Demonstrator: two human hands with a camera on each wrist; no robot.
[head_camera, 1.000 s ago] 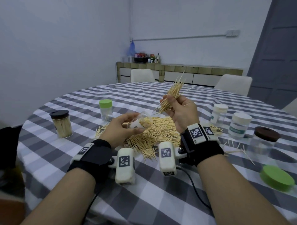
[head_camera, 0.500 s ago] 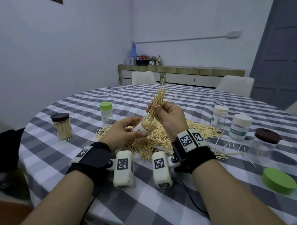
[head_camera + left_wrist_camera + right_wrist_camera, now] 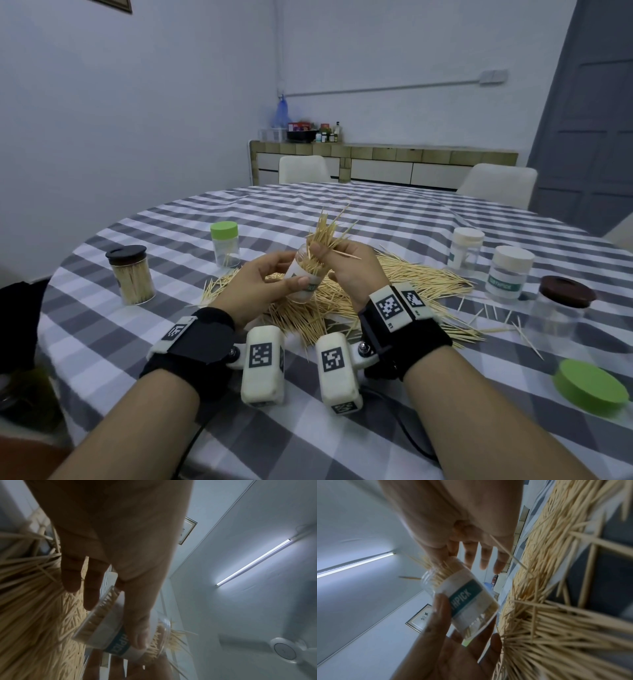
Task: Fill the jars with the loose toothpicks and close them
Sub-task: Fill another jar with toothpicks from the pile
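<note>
While the left hand (image 3: 265, 279) gripped the open labelled jar (image 3: 306, 281), thumb across its label and fingers behind, the right hand (image 3: 346, 265) pinched a bundle of toothpicks (image 3: 325, 236) whose lower ends had entered the jar's mouth. The step in hand was judged to be filling this jar, and it was only partly done: much of the bundle stood proud of the rim and fanned outward above the right hand.

The jar was held tilted, clear of the table (image 3: 394, 212), directly between the two hands and touching both. The right wrist view showed toothpicks already packed inside the jar (image 3: 462, 597); how full it was could not be settled, as that frame was blurred. The loose pile (image 3: 404, 281) lay on the table just beyond and beneath both hands.

The next move was judged to call for the right hand to ease its pinch so the bundle slides down, with the left keeping the jar steady; splayed sticks risk catching the rim and spilling. One stray toothpick (image 3: 346, 254) jutted sideways from the right hand. No lid for this jar could be identified with certainty; a loose green lid (image 3: 591, 387) lay well to the right of the right hand.
</note>
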